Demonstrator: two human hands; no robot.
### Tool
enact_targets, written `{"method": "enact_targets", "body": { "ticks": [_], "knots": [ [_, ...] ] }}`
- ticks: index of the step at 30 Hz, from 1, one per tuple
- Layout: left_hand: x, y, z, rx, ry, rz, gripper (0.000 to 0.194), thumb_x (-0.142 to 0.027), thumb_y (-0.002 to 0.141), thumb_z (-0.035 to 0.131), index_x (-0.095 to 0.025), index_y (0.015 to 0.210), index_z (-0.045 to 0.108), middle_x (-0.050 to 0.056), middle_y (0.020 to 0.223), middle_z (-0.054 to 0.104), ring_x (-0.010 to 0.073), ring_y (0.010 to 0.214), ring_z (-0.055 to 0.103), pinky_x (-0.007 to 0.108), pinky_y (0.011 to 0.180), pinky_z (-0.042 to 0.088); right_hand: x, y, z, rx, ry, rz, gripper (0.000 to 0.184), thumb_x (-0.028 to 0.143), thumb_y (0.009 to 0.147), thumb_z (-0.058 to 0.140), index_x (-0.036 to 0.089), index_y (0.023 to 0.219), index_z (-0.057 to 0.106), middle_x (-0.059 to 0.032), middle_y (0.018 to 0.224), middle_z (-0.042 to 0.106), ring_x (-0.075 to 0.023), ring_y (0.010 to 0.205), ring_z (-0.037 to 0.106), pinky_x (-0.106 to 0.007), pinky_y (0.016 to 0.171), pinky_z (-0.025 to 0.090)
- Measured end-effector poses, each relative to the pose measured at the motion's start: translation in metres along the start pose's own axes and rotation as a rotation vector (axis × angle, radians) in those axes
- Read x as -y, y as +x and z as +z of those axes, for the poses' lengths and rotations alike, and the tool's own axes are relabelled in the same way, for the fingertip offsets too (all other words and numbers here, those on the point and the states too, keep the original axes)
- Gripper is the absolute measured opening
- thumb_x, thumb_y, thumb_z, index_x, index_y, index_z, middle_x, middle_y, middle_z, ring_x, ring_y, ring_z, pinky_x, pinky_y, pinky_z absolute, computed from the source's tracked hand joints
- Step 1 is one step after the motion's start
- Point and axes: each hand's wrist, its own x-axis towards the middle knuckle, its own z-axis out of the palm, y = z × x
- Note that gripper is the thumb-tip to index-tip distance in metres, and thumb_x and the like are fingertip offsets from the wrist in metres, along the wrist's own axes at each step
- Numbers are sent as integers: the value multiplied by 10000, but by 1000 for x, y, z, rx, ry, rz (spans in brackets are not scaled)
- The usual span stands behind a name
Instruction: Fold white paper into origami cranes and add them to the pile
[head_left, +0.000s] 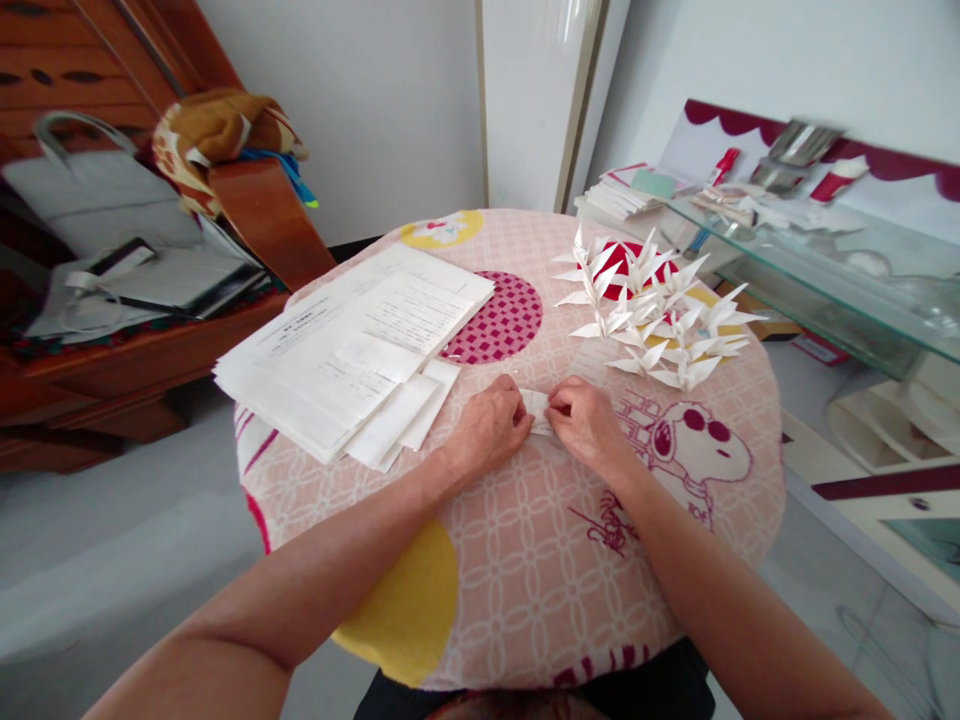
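A small folded piece of white paper (537, 410) lies between my hands near the middle of the round table. My left hand (493, 420) pinches its left side, fingers curled in. On the right side, my right hand (586, 418) grips the same paper between thumb and fingers. Several white paper cranes (660, 310) stand in a group beyond my right hand. To the left is a stack of printed sheets (315, 340), with smaller cut pieces of paper (409, 415) partly under its near edge.
A pink patterned cloth (510, 540) covers the table. At the right stands a glass-topped cabinet (840, 270) bearing papers, a red marker (724, 166) and a metal container. A wooden bench (277, 220) at the left holds a grey bag (82, 190) and a brown blanket (225, 130).
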Motion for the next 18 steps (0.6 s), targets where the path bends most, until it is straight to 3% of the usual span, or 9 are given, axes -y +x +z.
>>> {"method": "enact_targets", "body": {
  "ticks": [13,18],
  "knots": [
    [0,4,-1,23,7,-35,159,-192,847,640,-143,698,663,45,823,620,148,698,576,281,675,451,-4,0,6,-59,15,9,220,38,714,622,193,592,525,-17,720,569,-159,686,533,-287,661,388],
    [-1,4,-2,19,-5,-27,158,-176,834,640,-144,681,660,42,811,620,142,691,564,276,660,434,-3,-1,7,-78,33,-16,186,18,718,611,187,655,564,-16,736,563,-162,698,541,-282,667,402]
  ]
}}
